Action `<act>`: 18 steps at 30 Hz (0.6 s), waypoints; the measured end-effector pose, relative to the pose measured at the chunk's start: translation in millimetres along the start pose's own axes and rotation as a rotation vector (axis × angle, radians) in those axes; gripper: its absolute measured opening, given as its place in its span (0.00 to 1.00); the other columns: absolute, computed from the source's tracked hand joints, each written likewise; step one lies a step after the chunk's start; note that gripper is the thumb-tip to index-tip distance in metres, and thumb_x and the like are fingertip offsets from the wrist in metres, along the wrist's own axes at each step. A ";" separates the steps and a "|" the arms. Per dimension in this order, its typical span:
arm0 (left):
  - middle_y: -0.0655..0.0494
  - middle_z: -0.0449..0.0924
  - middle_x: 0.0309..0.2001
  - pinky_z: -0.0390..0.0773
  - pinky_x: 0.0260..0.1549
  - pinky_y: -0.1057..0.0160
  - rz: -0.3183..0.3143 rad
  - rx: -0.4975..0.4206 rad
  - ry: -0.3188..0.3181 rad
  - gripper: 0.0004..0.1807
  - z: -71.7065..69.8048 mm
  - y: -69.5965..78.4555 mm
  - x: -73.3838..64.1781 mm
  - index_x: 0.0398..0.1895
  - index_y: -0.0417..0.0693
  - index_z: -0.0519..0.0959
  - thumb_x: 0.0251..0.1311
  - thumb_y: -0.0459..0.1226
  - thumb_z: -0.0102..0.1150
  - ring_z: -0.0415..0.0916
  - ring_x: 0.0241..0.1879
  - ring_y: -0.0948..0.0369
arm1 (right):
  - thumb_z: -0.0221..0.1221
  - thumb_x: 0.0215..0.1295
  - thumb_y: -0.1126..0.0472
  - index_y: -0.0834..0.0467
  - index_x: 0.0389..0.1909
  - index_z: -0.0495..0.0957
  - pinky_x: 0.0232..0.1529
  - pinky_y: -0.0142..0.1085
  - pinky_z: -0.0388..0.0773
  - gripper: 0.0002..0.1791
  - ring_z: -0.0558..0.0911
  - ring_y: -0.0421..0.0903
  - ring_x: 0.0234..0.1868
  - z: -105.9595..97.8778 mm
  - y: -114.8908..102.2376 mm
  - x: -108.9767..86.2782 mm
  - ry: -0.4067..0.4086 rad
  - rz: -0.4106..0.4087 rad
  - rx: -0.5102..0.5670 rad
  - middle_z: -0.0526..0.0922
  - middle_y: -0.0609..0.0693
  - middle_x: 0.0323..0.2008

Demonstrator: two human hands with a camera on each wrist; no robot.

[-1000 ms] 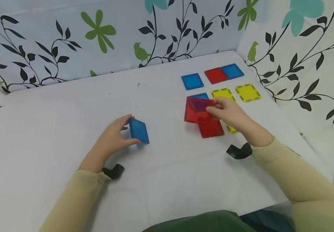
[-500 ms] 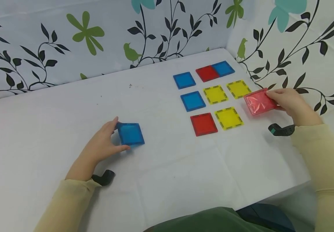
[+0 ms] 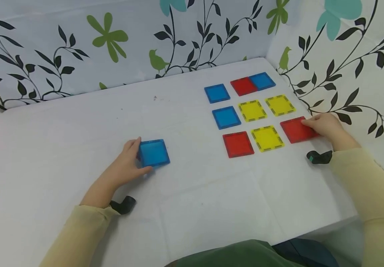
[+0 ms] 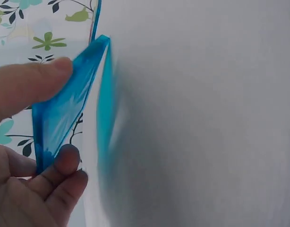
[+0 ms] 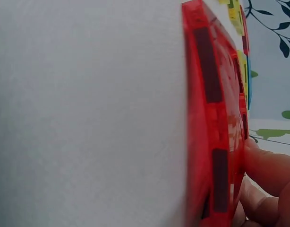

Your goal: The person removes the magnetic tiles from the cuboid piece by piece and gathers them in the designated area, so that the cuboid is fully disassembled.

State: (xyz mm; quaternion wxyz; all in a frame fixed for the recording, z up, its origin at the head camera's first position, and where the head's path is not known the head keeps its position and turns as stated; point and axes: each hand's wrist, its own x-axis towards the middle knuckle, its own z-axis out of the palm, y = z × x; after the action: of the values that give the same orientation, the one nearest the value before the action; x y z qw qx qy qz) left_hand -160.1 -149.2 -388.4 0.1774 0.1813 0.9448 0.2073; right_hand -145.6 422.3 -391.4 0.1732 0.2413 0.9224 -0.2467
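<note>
My left hand [image 3: 122,167] grips a blue magnetic tile [image 3: 154,152] by its edges, tilted over the white table left of the laid-out tiles. In the left wrist view the thumb presses one edge of the blue tile [image 4: 72,104] and fingertips hold the opposite side. At the table's right side, my right hand [image 3: 328,129] pinches the right edge of a red magnetic tile [image 3: 293,130]. That red tile lies low at the right end of the nearest row, beside a yellow tile [image 3: 267,138]. Dark strips line the edge of the red tile [image 5: 213,118] in the right wrist view.
Blue tiles [image 3: 226,117], another red tile [image 3: 238,144] and yellow tiles [image 3: 280,105] lie flat in rows on the white table [image 3: 185,207]. At the back, a red tile [image 3: 243,86] meets a blue one [image 3: 262,81]. A leaf-patterned curtain [image 3: 135,40] borders the table.
My right hand has carried the red tile from over the left column to the right end of the nearest row and lowered it. The left hand's blue tile has turned its face toward the head camera.
</note>
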 end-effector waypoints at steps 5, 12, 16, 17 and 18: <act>0.33 0.44 0.66 0.62 0.59 0.43 -0.047 -0.114 -0.023 0.52 1.7 1.6 2.7 0.70 0.36 0.37 0.54 0.48 0.58 0.58 0.60 0.43 | 0.46 0.61 0.37 0.71 0.54 0.66 0.44 0.52 0.69 0.40 0.61 0.63 0.49 4.8 1.7 0.4 0.041 -0.013 -0.040 0.66 0.70 0.49; 0.36 0.59 0.63 0.68 0.55 0.47 -0.170 -0.291 0.035 0.35 -0.2 4.2 4.7 0.69 0.39 0.49 0.64 0.44 0.47 0.63 0.59 0.44 | 0.50 0.61 0.41 0.71 0.47 0.70 0.35 0.44 0.69 0.34 0.65 0.59 0.43 10.0 0.9 1.3 0.080 -0.021 -0.057 0.71 0.66 0.39; 0.37 0.65 0.61 0.67 0.57 0.49 -0.284 -0.416 0.027 0.32 -0.7 7.1 4.4 0.67 0.38 0.55 0.64 0.45 0.47 0.66 0.59 0.47 | 0.48 0.62 0.41 0.71 0.45 0.70 0.33 0.42 0.68 0.34 0.65 0.59 0.41 9.8 -1.8 -0.7 0.093 -0.040 -0.047 0.72 0.65 0.35; 0.38 0.65 0.60 0.66 0.58 0.49 -0.307 -0.448 0.020 0.32 -0.3 7.8 4.6 0.66 0.37 0.57 0.63 0.45 0.47 0.67 0.58 0.48 | 0.47 0.62 0.40 0.71 0.46 0.70 0.33 0.42 0.68 0.35 0.66 0.59 0.40 8.7 -2.0 -1.7 0.096 -0.044 -0.049 0.72 0.64 0.33; 0.38 0.66 0.60 0.66 0.59 0.50 -0.329 -0.487 0.010 0.32 0.4 8.5 4.5 0.65 0.36 0.58 0.63 0.45 0.48 0.68 0.58 0.48 | 0.46 0.62 0.39 0.71 0.47 0.70 0.33 0.43 0.68 0.36 0.66 0.59 0.40 7.5 -2.4 -3.1 0.097 -0.045 -0.051 0.72 0.64 0.33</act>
State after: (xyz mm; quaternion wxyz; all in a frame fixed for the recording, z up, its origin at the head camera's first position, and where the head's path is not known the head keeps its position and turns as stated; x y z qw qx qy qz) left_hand -161.5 -140.0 -386.0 0.2423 -0.0232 0.8848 0.3973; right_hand -142.8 415.4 -395.3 0.1290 0.2276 0.9410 -0.2148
